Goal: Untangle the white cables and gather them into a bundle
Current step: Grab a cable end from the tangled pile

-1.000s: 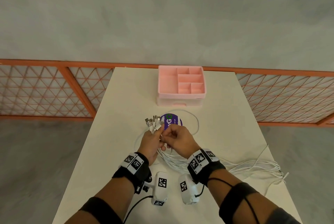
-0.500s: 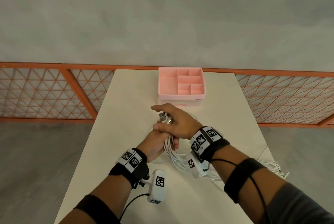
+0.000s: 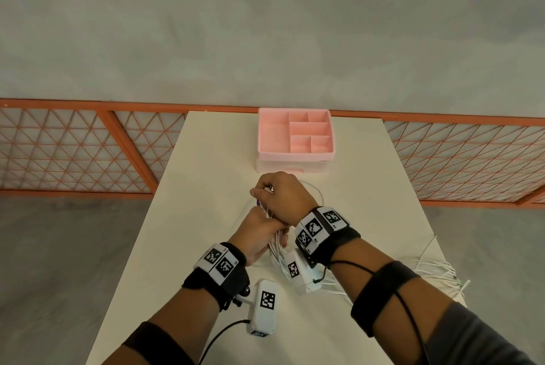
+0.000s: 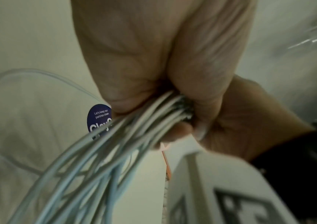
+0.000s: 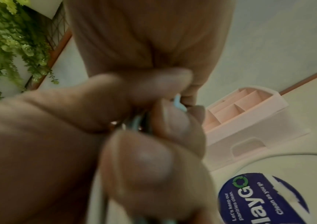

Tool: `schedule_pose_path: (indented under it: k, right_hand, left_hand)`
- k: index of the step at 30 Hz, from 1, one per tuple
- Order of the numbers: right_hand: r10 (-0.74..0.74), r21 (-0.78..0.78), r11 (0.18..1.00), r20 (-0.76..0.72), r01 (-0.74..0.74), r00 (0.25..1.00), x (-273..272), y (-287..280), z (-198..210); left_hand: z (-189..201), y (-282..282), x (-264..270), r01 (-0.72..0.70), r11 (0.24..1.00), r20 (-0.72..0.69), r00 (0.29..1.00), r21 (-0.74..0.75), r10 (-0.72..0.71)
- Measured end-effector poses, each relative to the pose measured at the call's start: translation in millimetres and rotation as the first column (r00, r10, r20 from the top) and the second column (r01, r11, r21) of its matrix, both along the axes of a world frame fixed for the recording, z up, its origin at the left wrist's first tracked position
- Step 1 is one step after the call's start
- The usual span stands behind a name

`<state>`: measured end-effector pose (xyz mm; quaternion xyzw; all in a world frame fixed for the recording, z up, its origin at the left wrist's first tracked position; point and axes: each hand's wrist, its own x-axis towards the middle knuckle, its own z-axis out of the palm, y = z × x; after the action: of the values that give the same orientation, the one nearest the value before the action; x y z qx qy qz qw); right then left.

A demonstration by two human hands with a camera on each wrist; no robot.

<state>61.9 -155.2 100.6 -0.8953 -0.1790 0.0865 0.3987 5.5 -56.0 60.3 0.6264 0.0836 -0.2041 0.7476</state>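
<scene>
We clamp our left hand [image 3: 256, 234] round the white cables [image 4: 127, 136] above the desk [image 3: 206, 176]. Our right hand [image 3: 280, 196] grips their plug ends (metal tips peeking out).

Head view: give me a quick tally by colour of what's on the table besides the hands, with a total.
White: 1 bunch of cables, strands too tangled to count, held by the left hand and right hand
Pink: 1 organiser box
Purple: 1 round sticker, nearly hidden in the head view
Total: 3 kinds, 3 items
</scene>
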Motion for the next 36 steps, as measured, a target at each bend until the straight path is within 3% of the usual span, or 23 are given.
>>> schedule_pose_path:
  k: [2, 4, 7, 10, 11, 14, 20, 26, 29, 33, 36]
  right_hand:
    - [-0.016, -0.035, 0.999, -0.053, 0.014, 0.998, 1.1, 4.7, -0.1]
    - [-0.043, 0.077, 0.996, -0.128, 0.053, 0.991, -1.1, 3.7, 3.8]
    - [-0.052, 0.410, 0.895, -0.296, 0.176, 0.954, -9.3, -3.3, 0.0]
    - [0.132, 0.492, 0.861, -0.463, 0.130, 0.877, -22.6, -13.8, -20.6]
    - [0.202, 0.464, 0.885, -0.474, 0.048, 0.857, -27.1, -18.2, -28.5]
    - [0.231, 0.174, 0.970, -0.434, -0.171, 0.871, -34.5, -34.4, -42.9]
    - [0.087, -0.208, 0.962, -0.381, -0.177, 0.920, -29.9, -80.9, -63.8]
    - [-0.110, -0.542, 0.837, -0.303, -0.076, 0.947, -20.3, -168.2, -75.3]
    - [-0.248, -0.659, 0.751, -0.210, 0.050, 0.946, -16.4, -219.3, -75.7]
    - [-0.423, -0.738, 0.642, -0.113, 0.209, 0.899, -21.9, -283.3, -70.4]
    - [-0.475, -0.730, 0.611, -0.031, 0.305, 0.879, -22.9, -304.0, -67.6]
  left_hand:
    - [-0.1, -2.2, -0.1, -0.045, 0.997, 0.001, 0.999, 0.060, 0.045]
    - [0.4, -4.9, -1.4, -0.117, 0.990, -0.025, 0.993, 0.074, 0.119]
    - [6.3, -1.8, 1.6, -0.342, 0.936, -0.112, 0.937, -0.086, 0.332]
    - [11.7, 14.3, 16.3, -0.507, 0.808, -0.240, 0.860, -0.300, 0.450]
    - [12.3, 19.2, 21.4, -0.528, 0.772, -0.271, 0.848, -0.353, 0.456]
    - [9.4, 24.0, 31.1, -0.546, 0.720, -0.314, 0.837, -0.429, 0.448]
    - [11.7, 31.9, 42.6, -0.594, 0.689, -0.306, 0.804, -0.415, 0.510]
    - [15.4, 43.5, 49.6, -0.572, 0.727, -0.253, 0.820, -0.379, 0.514]
    - [13.5, 49.3, 53.5, -0.596, 0.713, -0.276, 0.803, -0.370, 0.528]
    - [4.3, 57.4, 55.7, -0.651, 0.660, -0.341, 0.759, -0.374, 0.555]
    - [-4.1, 55.4, 55.1, -0.655, 0.662, -0.360, 0.755, -0.364, 0.548]
